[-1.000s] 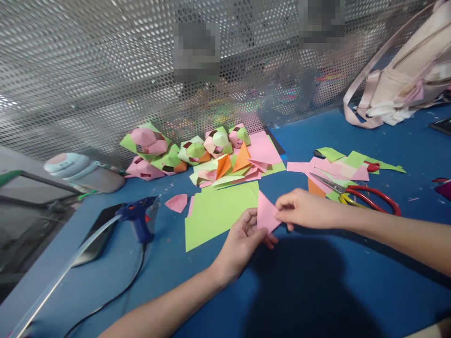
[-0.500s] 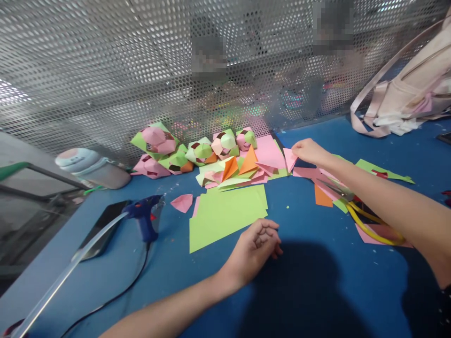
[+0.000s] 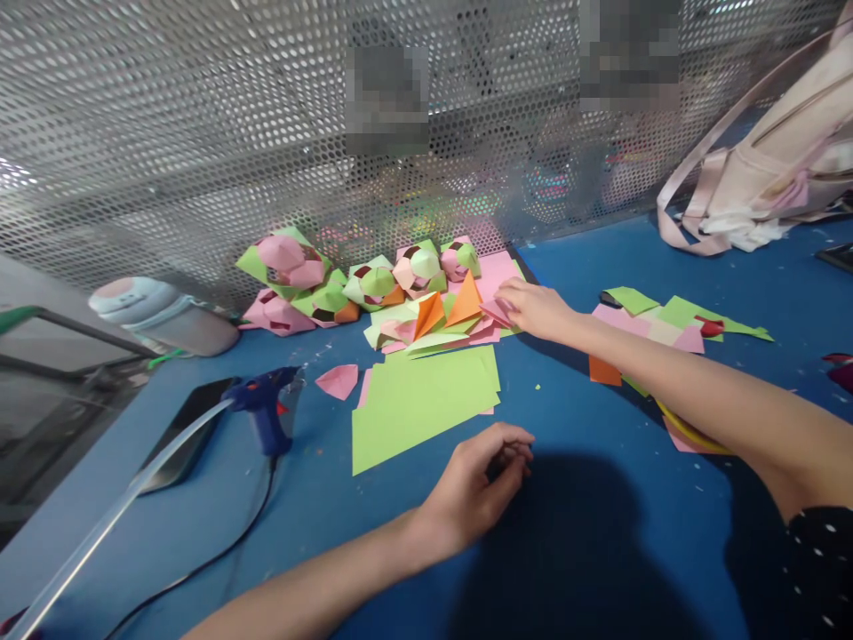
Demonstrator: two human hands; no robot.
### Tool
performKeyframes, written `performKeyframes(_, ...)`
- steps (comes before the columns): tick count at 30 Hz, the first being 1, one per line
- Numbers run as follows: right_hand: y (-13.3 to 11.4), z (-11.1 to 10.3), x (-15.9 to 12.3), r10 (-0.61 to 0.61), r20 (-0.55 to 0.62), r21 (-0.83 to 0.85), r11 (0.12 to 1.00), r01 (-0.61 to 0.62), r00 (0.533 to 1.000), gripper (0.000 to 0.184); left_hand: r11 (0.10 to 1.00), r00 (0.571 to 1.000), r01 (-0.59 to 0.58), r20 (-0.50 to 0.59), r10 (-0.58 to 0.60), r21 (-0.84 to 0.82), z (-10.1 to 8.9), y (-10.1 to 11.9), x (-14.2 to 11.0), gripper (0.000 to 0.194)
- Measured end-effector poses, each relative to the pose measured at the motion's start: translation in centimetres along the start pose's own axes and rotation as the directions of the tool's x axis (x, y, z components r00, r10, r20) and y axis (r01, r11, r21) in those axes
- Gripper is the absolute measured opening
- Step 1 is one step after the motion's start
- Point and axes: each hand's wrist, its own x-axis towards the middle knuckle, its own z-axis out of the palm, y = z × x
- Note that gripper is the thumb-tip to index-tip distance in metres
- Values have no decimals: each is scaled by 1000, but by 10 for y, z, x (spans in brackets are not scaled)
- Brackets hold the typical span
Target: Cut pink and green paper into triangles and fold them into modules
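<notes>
My right hand (image 3: 533,308) is closed on a folded pink paper piece (image 3: 497,311) at the right end of a paper pile. Orange folded pieces (image 3: 465,302) stand up in that pile, among pale green and pink sheets. My left hand (image 3: 483,480) rests on the blue table with fingers loosely curled and the thumb apart, nothing in it. Just beyond it lie light green sheets (image 3: 423,404). A small pink folded piece (image 3: 338,381) lies left of these sheets. Behind the pile, several pink and green folded paper shapes (image 3: 323,298) sit against the mesh.
A blue glue gun (image 3: 263,409) with a clear stick and black cord lies left, over a phone (image 3: 183,436). A bottle (image 3: 166,316) lies behind. Right are paper scraps (image 3: 649,324) and a yellow scissors handle (image 3: 693,431), partly hidden. A bag (image 3: 779,169) stands by the perforated screen (image 3: 253,116).
My right hand has moved left to the pile, and the pink paper it pinched at the pile's right is no longer seen there. My left hand has barely shifted; its thumb shows more.
</notes>
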Motion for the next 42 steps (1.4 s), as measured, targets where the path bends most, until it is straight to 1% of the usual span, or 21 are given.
performKeyframes(1,-1,2,3,-6,-1,-7,1000,6,1000,27,999,1000,-24,11,23,45,-1,1,-1,18)
performKeyframes(4,0,2,10,-10,-34,-25,1000,10,999,28,969,986,-163,50,157,187,-8,7,-3,21)
performKeyframes(6,0,1,11,-29,-59,-35,999,27,998,26,916,966,-260,79,248,306,-17,9,-2,25)
performKeyframes(7,-1,1,10,-48,-63,-39,998,46,997,25,876,958,-284,85,272,390,-22,10,0,27)
performKeyframes(8,-2,1,8,-74,-60,-42,997,71,995,25,825,957,-283,83,279,489,-28,10,2,27)
performKeyframes(10,-4,3,3,-127,-43,-50,991,125,991,25,692,965,-225,59,255,686,-40,9,6,27)
performKeyframes(12,-6,5,-1,-162,-29,-57,985,160,986,20,580,978,-157,45,202,800,-52,6,11,32)
performKeyframes(14,-7,6,-2,-170,-46,-61,984,167,984,26,529,990,-107,39,137,842,-63,2,14,40)
performKeyframes(16,-7,2,1,-164,-96,-63,985,159,982,33,507,998,-61,35,60,860,-70,-2,16,46)
performKeyframes(18,-4,-3,4,-162,-153,-69,986,153,975,38,492,999,-32,38,-2,870,-75,-6,17,45)
performKeyframes(20,0,-7,5,-181,-168,-81,982,170,969,39,495,999,-32,48,-19,869,-78,-9,18,40)
performKeyframes(24,7,-9,-1,-249,-83,-119,964,238,965,26,525,997,-83,68,48,847,-79,-11,19,29)
performKeyframes(27,3,-10,-17,-263,-60,-144,957,252,963,26,474,991,-134,112,75,870,-75,-6,20,23)
performKeyframes(29,-6,-14,-31,-274,-54,-146,953,264,960,27,445,986,-165,133,102,880,-70,-3,20,22)
performKeyframes(31,-19,-20,-48,-307,-29,-121,946,302,951,27,413,972,-201,130,195,888,-64,-1,19,20)
performKeyframes(33,-34,-24,-69,-329,-6,-57,943,329,944,26,342,923,-263,131,362,902,-55,-1,17,16)
performKeyframes(35,-48,-26,-90,-287,6,21,958,287,958,35,266,841,-349,175,512,898,-46,-2,13,13)
performKeyframes(36,-53,-25,-101,-286,28,38,958,285,958,39,237,799,-400,211,563,885,-42,-2,11,12)
performKeyframes(38,-61,-23,-120,-339,85,51,940,336,937,36,193,728,-502,291,621,843,-34,-1,7,12)
performKeyframes(40,-64,-23,-135,-382,115,113,922,370,917,32,150,656,-586,357,665,796,-30,1,4,12)
performKeyframes(42,-65,-28,-145,-353,119,259,913,315,928,33,118,598,-637,392,699,762,-28,4,2,13)
